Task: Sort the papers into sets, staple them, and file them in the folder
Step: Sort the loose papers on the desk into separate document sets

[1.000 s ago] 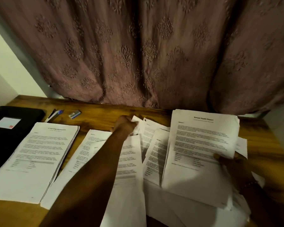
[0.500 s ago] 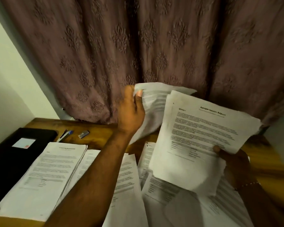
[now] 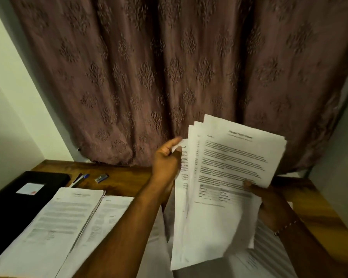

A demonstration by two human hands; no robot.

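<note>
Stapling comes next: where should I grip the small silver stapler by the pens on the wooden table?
Come from above and pinch the small silver stapler across its long sides: it lies flat and slanted on the wooden table, apart from the blue and black pens, leaving both sides free. The left hand and right hand both hold white papers.

Patterned curtain point(image 3: 169, 77) behind wooden table point(image 3: 125, 177) (pens point(image 3: 79, 179) too)

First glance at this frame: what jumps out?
A fanned sheaf of papers held up right of centre, left hand pinching its left edge, right hand gripping its right side. Behind it a patterned brown curtain fills the upper frame. Lower left, a paper stack lies beside a black folder.
</note>
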